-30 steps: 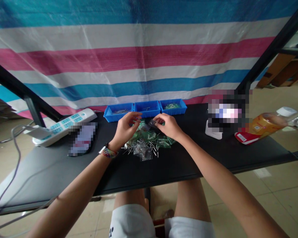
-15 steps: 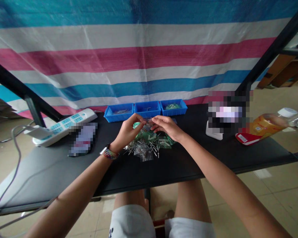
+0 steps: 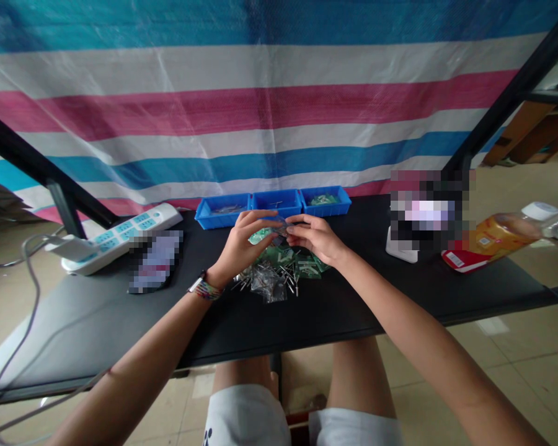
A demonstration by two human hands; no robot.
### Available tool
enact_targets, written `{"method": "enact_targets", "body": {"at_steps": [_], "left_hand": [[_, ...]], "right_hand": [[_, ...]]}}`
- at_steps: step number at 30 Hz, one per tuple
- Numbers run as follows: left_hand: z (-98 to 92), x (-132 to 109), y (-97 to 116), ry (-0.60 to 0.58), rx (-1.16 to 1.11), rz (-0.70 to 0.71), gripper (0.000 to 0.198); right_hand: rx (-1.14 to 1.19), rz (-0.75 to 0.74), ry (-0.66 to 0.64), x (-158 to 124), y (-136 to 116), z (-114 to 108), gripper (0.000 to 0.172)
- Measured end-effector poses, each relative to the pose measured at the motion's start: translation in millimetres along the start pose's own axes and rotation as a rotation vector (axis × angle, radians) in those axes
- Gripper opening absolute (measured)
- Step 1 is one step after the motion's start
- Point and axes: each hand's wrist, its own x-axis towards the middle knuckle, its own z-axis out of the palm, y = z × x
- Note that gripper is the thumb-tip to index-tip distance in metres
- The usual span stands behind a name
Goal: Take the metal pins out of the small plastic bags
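A small clear plastic bag (image 3: 281, 230) is pinched between my two hands above a pile of small parts. My left hand (image 3: 242, 243) grips its left side, fingers reaching over the top and thumb below. On the right side, the fingers of my right hand (image 3: 320, 240) close on the bag; its contents are too small to make out. Under the hands lie loose metal pins (image 3: 289, 272) that look like rivets, another clear bag (image 3: 268, 286), and green packets (image 3: 309, 266). Part of the pile is hidden by my hands.
Behind the pile stand three joined blue bins (image 3: 276, 201) with small parts in them. A white power strip (image 3: 121, 235) and a blurred-out flat item (image 3: 157, 261) lie left on the black table (image 3: 316, 316). To the right are a white object (image 3: 401, 248) and a drink bottle (image 3: 497, 238).
My left fingers have stretched and shifted right over the bag, and the hands are slightly closer together. The pile and bins have stayed put.
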Motion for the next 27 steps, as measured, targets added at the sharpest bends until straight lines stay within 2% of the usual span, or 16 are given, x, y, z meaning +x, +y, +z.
{"method": "enact_targets", "body": {"at_steps": [3, 7, 9, 14, 18, 22, 25, 27], "left_hand": [[2.3, -1.8, -0.6, -0.003, -0.036, -0.032, 0.013], [8.1, -5.4, -9.0, 0.050, -0.156, -0.227, 0.018], [9.1, -5.3, -17.1, 0.134, -0.225, -0.315, 0.018], [-2.0, -3.1, -44.4, 0.473, -0.207, -0.479, 0.023], [-17.3, -3.0, -63.0, 0.604, -0.173, -0.562, 0.026], [-25.0, -3.4, -74.9, 0.652, -0.137, -0.579, 0.035], [-27.3, -6.2, -81.0, 0.605, -0.057, -0.598, 0.040], [-28.6, -9.2, -82.4, 0.546, 0.114, -0.624, 0.037]], "right_hand": [[0.000, 0.063, -0.023, -2.9, -1.5, 3.3, 0.031], [-0.034, 0.067, 0.006, -6.7, -5.2, 7.5, 0.017], [-0.066, 0.037, 0.057, -7.2, -9.2, 6.6, 0.013], [-0.101, -0.074, 0.254, -3.9, -21.3, -4.5, 0.009], [-0.083, -0.125, 0.333, -2.0, -25.9, -10.5, 0.011], [-0.107, -0.140, 0.341, -2.2, -25.8, -10.8, 0.015], [-0.185, -0.173, 0.355, -0.9, -26.2, -15.0, 0.018], [-0.309, -0.226, 0.377, 0.0, -27.6, -22.4, 0.019]]}}
